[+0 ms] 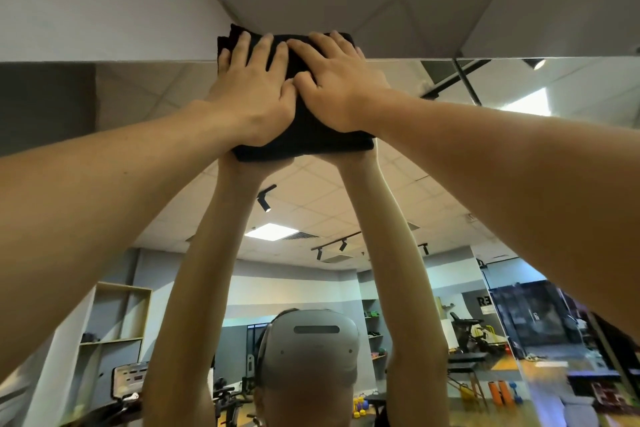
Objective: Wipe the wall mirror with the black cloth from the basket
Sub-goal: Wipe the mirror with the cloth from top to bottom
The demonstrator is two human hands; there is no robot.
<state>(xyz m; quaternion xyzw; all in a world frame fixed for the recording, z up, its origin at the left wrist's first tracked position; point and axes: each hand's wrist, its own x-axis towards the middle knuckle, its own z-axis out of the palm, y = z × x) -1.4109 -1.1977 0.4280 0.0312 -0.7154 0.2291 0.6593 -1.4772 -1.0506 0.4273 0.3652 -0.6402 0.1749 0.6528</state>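
At the mirror's (104, 184) top edge, we press the folded black cloth (304, 135) flat on the glass, its upper part lapping onto the wall (104, 10) above. Left hand (251, 90) covers the cloth's left half, fingers straight and spread, pointing up. Right hand (337, 83) covers the right half, likewise flat; thumbs touch at centre. Neither hand clenches the cloth; both only press it. Cloth lies directly under both palms, long axis roughly vertical. We judge the unwiped glass lies below, so the next stroke runs downward.
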